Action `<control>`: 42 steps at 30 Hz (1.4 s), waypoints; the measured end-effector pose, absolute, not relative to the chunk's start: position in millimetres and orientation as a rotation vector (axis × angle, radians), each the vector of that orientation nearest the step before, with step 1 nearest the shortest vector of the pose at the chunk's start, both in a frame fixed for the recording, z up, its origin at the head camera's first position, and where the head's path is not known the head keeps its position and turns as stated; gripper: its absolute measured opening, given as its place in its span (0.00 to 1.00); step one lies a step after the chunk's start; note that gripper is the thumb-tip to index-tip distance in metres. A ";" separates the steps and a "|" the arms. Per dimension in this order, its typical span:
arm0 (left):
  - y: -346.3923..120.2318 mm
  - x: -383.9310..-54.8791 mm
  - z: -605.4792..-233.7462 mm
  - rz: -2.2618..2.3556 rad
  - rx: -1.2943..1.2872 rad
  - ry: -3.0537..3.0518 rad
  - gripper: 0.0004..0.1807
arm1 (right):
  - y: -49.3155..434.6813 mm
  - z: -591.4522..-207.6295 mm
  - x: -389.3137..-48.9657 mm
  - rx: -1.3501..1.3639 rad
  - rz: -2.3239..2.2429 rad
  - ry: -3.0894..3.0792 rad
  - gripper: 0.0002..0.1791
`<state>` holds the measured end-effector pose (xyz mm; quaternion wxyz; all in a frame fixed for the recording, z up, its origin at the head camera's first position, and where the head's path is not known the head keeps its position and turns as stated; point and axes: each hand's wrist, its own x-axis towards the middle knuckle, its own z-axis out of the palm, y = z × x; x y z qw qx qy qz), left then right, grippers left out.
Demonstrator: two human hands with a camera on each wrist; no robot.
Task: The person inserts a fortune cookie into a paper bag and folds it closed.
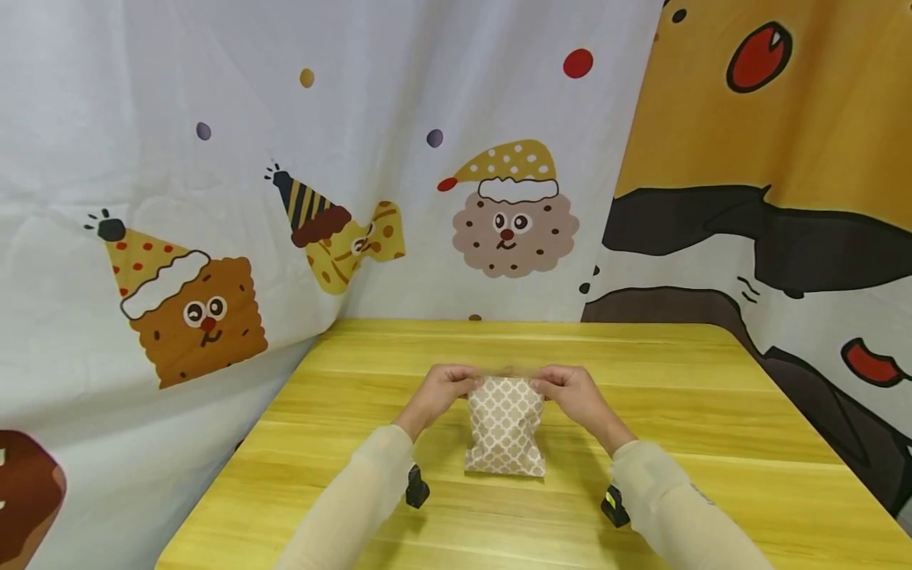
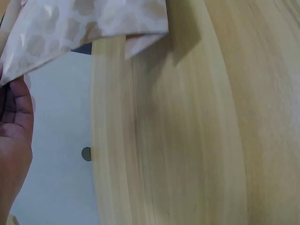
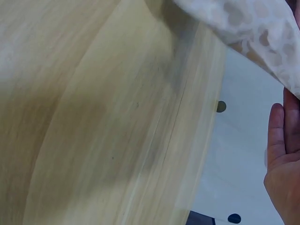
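Observation:
A small beige paper bag [image 1: 506, 423] with a white lattice pattern is held up over the wooden table in the head view. My left hand [image 1: 449, 388] pinches its top left corner, thumb on the near side. At the top right corner my right hand [image 1: 566, 388] pinches it the same way. The left wrist view shows the bag's lower edge [image 2: 117, 18] with a folded flap hanging down, beside the left hand [image 2: 16, 117]. In the right wrist view, the bag [image 3: 253, 33] slants above the right hand [image 3: 286, 150].
The yellow wood-grain table [image 1: 342, 491] reaches back to a white curtain [image 1: 385, 47] printed with cartoon biscuits. A large cartoon animal print [image 1: 712, 142] covers the cloth on the right. Black wrist-camera mounts [image 1: 417, 487] hang under the sleeves.

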<state>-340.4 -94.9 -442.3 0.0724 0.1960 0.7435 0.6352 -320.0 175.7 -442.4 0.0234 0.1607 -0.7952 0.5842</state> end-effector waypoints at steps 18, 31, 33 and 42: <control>-85.4 -334.9 -441.6 1.778 0.525 2.370 0.08 | 178.0 -450.4 -316.4 0.515 1.877 -2.473 0.11; -74.1 -327.8 -423.9 1.648 0.687 2.571 0.12 | 165.1 -427.5 -323.0 0.503 1.629 -2.749 0.13; -71.0 -327.8 -421.4 1.569 0.691 2.582 0.13 | 161.4 -425.3 -321.3 0.505 1.582 -2.743 0.10; -60.0 -327.5 -418.1 1.426 0.717 2.657 0.07 | 152.7 -424.6 -317.1 0.504 1.561 -2.727 0.11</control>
